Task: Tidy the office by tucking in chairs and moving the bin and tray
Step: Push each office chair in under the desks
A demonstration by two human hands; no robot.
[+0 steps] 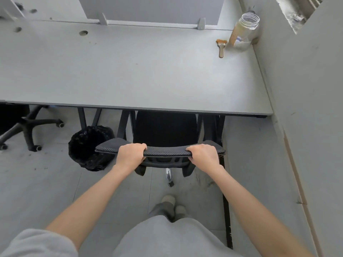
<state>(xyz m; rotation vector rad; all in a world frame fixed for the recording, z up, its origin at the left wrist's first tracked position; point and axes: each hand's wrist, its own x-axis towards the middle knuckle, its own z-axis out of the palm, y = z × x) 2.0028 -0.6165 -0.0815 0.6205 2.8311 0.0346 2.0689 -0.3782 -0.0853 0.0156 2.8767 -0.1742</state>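
The left grip and the right grip both grasp the top edge of the black chair, fingers curled over the mesh backrest and thumbs underneath. The two hands sit well apart, one toward each end of the backrest. The chair faces the desk at the right half of its near edge, its dark seat partly beneath the desktop and its backrest still out from the edge. A chrome post and one caster show below the backrest. A black bin lined with a dark bag stands on the floor just to the left of the chair, close to the desk's near edge and touching or nearly touching the backrest's left end. Further left, the star base of a second chair sits half under the desk. At the desk's far right corner a clear jar stands against the wall, with a small brush lying just beside it.
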